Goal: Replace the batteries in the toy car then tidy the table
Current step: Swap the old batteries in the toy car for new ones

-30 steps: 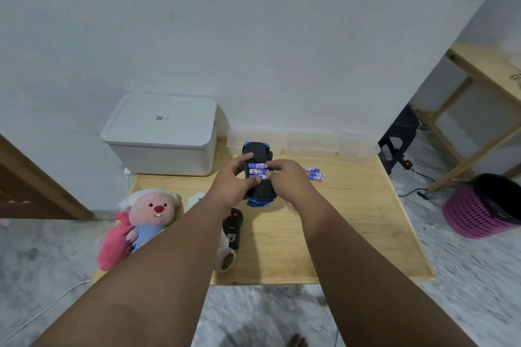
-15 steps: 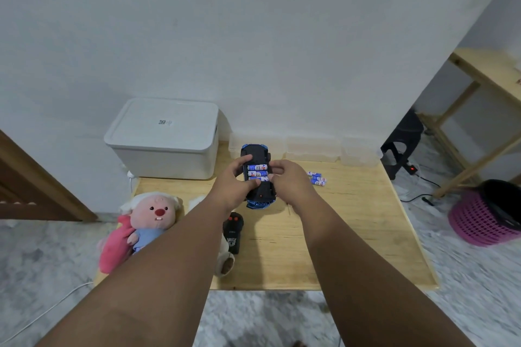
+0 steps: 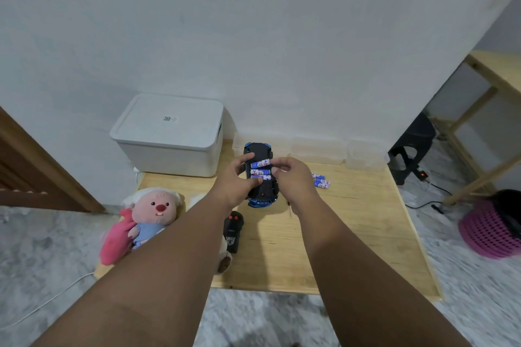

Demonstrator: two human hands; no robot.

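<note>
The table is carrying everything. The bin is sitting at its back left corner and the plush is lying at the left edge. The car is being held belly-up over the middle, toward the wall; whether it is touching the wood I cannot tell. The remote is lying just on the near side of the car, beside the left forearm.

Over the last second the car and both hands have been staying almost where they were. The top battery in the open bay, though, is now sitting slanted with its right end raised, while the two below it are lying level. That is pointing to one cell mid-swap, but whether it is going in or coming out is not showing. Either way the bay is standing uncovered and the loose batteries are lying on the table to the right. Both the swap and the tidying are therefore looking unfinished.

The left hand is clasping the car, thumb lying across the lower bay and forefinger curling over its far left edge. The right hand is pinching the raised end of the top battery with curled fingertips.
</note>
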